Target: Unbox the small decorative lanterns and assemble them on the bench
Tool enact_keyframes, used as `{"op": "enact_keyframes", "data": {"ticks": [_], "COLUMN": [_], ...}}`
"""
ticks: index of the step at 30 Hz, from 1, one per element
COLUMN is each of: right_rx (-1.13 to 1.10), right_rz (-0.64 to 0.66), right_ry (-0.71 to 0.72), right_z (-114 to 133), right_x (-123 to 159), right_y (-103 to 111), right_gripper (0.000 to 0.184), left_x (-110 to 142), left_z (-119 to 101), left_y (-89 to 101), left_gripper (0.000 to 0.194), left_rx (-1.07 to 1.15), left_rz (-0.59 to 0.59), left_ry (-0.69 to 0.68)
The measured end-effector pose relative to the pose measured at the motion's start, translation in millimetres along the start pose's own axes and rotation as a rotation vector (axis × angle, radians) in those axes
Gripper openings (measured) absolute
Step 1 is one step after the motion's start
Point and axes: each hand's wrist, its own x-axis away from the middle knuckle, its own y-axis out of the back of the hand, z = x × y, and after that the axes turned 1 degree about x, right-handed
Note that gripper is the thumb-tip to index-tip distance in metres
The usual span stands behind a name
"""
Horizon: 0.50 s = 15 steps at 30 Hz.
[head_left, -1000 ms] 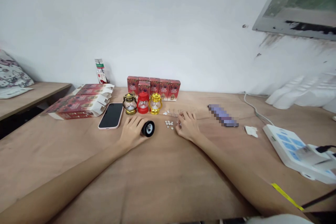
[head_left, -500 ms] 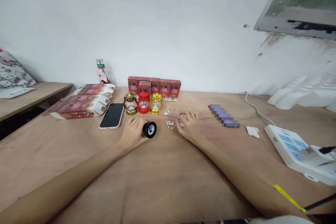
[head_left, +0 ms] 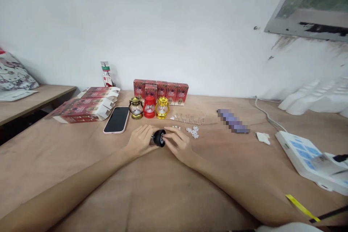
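Okay, we see the left hand [head_left: 140, 140] gripping the black piece [head_left: 157, 138], axis sideways, its end facing the right hand [head_left: 179, 146], whose pinch we can't confirm.

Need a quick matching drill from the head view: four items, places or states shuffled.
Items
1. Black round piece
2. Pink-edged phone
3. Red lantern
4. White power strip

Places or states
A. Between the bronze lantern and the gold lantern
B. White adapter plugged in
C. Held in the left hand
D. Lying dark screen up

Pairs: 1-C, 2-D, 3-A, 4-B
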Motion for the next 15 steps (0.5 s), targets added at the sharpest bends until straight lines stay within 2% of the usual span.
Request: {"op": "enact_keyframes", "data": {"ticks": [7,15], "right_rx": [-0.044,-0.03], "right_rz": [-0.014,-0.005], "right_ry": [-0.013,-0.053], "right_z": [-2.7,-5.6], "right_x": [3.3,2.6], "right_y": [-3.6,-4.4], "right_gripper": [0.012,0.013], "left_x": [1.1,-1.2], "left_z": [1.1,-0.9], "left_y": [-1.6,-1.6], "left_gripper": [0.03,0.023], "left_rx": [-0.078,-0.03], "left_rz": [-0.025,-0.073], "left_ry": [-0.021,-0.059]}}
